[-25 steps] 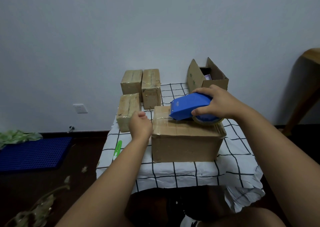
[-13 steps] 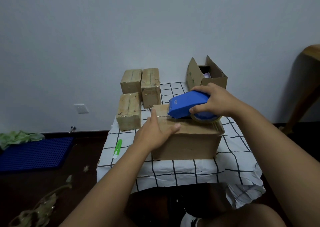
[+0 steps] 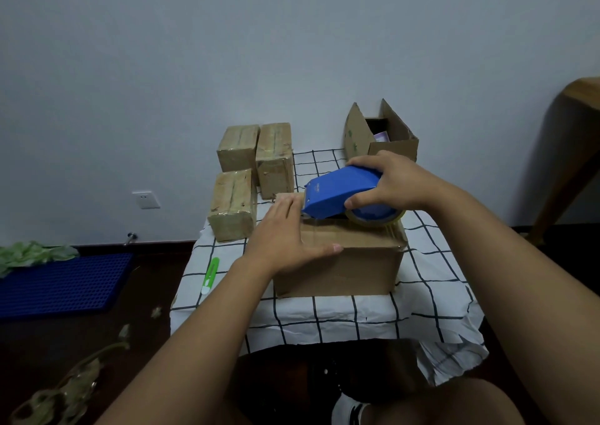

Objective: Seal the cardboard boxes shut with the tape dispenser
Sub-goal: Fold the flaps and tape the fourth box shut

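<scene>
Right hand (image 3: 397, 181) wrapped round the blue plastic tape dispenser (image 3: 344, 194), a firm grip, its nose pointing left along the top of the big brown cardboard box (image 3: 337, 262) at the near middle of the checked-cloth bench (image 3: 422, 294). Left hand (image 3: 285, 236) lies flat, fingers straight, pressing the lid just left of the nose, holding nothing. The box's long axis runs left to right, and so does the dispenser. I'd say the pull goes along that line. Three taped small boxes (image 3: 233, 207) wait far left; an open-flapped carton (image 3: 380, 135) sits far right.
</scene>
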Available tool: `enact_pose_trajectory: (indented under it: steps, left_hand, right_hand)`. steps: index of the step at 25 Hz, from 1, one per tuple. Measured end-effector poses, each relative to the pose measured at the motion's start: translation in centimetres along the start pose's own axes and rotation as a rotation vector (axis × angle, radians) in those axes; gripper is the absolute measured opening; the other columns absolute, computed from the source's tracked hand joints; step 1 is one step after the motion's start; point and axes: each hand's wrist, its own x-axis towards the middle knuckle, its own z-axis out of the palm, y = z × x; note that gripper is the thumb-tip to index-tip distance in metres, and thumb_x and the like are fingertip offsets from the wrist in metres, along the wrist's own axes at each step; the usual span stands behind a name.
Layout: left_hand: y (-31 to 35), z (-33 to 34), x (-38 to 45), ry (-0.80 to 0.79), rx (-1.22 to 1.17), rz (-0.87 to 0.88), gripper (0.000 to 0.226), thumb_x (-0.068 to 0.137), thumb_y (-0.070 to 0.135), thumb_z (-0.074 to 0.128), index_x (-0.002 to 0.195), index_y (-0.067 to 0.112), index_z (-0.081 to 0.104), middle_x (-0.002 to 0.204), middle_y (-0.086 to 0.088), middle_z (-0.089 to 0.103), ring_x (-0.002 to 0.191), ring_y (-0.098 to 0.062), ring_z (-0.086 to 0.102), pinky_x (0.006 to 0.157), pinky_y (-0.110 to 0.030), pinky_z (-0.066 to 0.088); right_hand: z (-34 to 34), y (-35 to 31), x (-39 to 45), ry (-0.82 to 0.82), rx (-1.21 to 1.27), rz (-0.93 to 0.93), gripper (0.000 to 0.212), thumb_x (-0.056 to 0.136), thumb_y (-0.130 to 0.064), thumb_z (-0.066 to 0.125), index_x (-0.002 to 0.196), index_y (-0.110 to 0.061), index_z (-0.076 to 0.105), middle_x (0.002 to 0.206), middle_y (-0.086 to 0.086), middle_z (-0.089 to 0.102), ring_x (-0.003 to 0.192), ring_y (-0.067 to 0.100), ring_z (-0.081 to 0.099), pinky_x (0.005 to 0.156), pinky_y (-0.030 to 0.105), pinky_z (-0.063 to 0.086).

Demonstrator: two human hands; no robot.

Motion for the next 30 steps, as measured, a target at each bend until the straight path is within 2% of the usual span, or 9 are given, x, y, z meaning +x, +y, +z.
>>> enact_pose_trajectory:
  steps: [2,5,10,14,15,18,20,25,30]
  left_hand:
    - [0.0,-0.4,0.0,-0.032,0.008,-0.026,0.122,0.057,0.1,0.04,0.152,0.026,0.016,0.156,0.007,0.024,0.143,-0.014,0.025,0.111,-0.042,0.037]
    - [0.3,-0.9,-0.3,-0.107,0.039,-0.07,0.125,0.059,0.098,0.041,0.155,0.022,0.013,0.161,0.005,0.015,0.148,-0.016,0.016,0.116,-0.042,0.03]
    - [0.7,-1.8,0.0,-0.156,0.126,-0.042,0.128,0.06,0.098,0.037,0.155,0.016,0.01,0.161,-0.001,0.014,0.147,-0.021,0.014,0.12,-0.041,0.019]
    - [2.0,-2.0,1.9,-0.233,0.138,-0.024,0.138,0.055,0.098,0.042,0.157,0.017,-0.003,0.164,-0.005,-0.005,0.15,-0.023,-0.01,0.122,-0.042,0.001]
    - [2.6,-1.7,2.2,-0.235,0.102,0.008,0.137,0.053,0.099,0.044,0.157,0.022,-0.003,0.164,-0.004,-0.006,0.15,-0.022,-0.009,0.122,-0.042,0.004]
    - [3.1,-0.5,2.4,-0.157,0.008,0.085,0.123,0.053,0.099,0.047,0.153,0.037,0.013,0.157,0.004,0.026,0.144,-0.019,0.026,0.115,-0.041,0.031]
    - [2.8,-0.4,2.4,-0.122,0.006,0.09,0.119,0.052,0.1,0.046,0.15,0.038,0.019,0.151,0.007,0.036,0.136,-0.016,0.037,0.11,-0.04,0.037]
    - [2.6,-0.7,2.3,-0.131,0.039,0.053,0.128,0.053,0.1,0.044,0.154,0.029,0.013,0.158,0.005,0.028,0.142,-0.015,0.029,0.116,-0.04,0.03]
    - [2.9,-1.0,2.0,-0.206,0.141,0.03,0.127,0.057,0.099,0.037,0.155,0.024,0.012,0.162,0.001,0.013,0.148,-0.017,0.012,0.12,-0.039,0.015]
  right_hand:
    - [-0.5,0.5,0.0,-0.018,0.025,-0.017,0.072,0.076,-0.051,0.079,0.14,-0.031,0.051,0.104,-0.015,0.052,0.104,0.016,0.049,0.083,0.029,0.036]
    - [-1.5,1.7,0.2,-0.054,0.031,-0.003,0.075,0.072,-0.059,0.078,0.138,-0.035,0.052,0.119,-0.011,0.057,0.106,0.016,0.053,0.084,0.03,0.04]
    - [-1.7,2.7,-0.3,-0.021,0.06,-0.002,0.074,0.069,-0.058,0.081,0.135,-0.034,0.056,0.118,-0.014,0.056,0.109,0.014,0.052,0.086,0.028,0.037]
    - [-1.4,2.8,-0.2,0.005,0.122,-0.003,0.065,0.07,-0.054,0.082,0.128,-0.034,0.061,0.114,-0.009,0.061,0.104,0.015,0.056,0.085,0.031,0.045]
    - [-1.4,2.8,-0.2,0.008,0.124,-0.007,0.063,0.071,-0.052,0.083,0.127,-0.034,0.061,0.113,-0.008,0.061,0.103,0.015,0.056,0.084,0.03,0.045]
    - [-1.2,2.7,-0.1,0.018,0.105,-0.011,0.066,0.072,-0.052,0.082,0.131,-0.033,0.059,0.114,-0.01,0.058,0.104,0.014,0.054,0.082,0.028,0.04]
    - [-1.4,2.8,0.0,0.002,0.078,-0.004,0.067,0.074,-0.052,0.08,0.134,-0.033,0.057,0.113,-0.011,0.054,0.105,0.015,0.051,0.084,0.028,0.038]
    - [-2.8,3.3,-0.4,-0.051,0.036,-0.022,0.068,0.077,-0.052,0.078,0.138,-0.034,0.053,0.121,-0.011,0.055,0.109,0.016,0.051,0.087,0.03,0.041]
    - [-3.8,6.4,-2.1,-0.033,0.046,0.103,0.071,0.075,-0.049,0.081,0.139,-0.034,0.053,0.121,-0.01,0.051,0.108,0.014,0.049,0.088,0.028,0.036]
